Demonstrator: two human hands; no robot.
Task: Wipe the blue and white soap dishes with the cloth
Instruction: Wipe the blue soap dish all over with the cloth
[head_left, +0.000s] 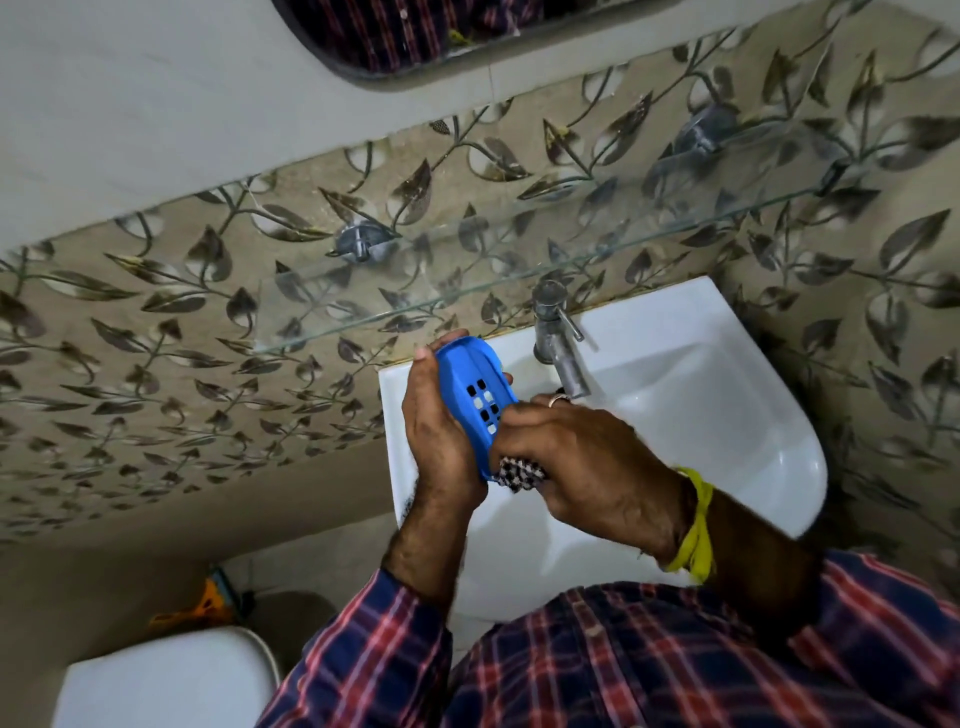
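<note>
**Blue dish held over the basin**

We hold the blue soap dish (475, 395) on edge above the left rim of the white sink (727, 415), its holed underside facing us. Our left hand (441, 431) wraps around its back and long edge. Our right hand (587, 462) grips a bunched checked cloth (519, 475) against the dish's lower end. The metal tap (558, 338) stands just beyond, under a glass shelf (467, 280).
</note>
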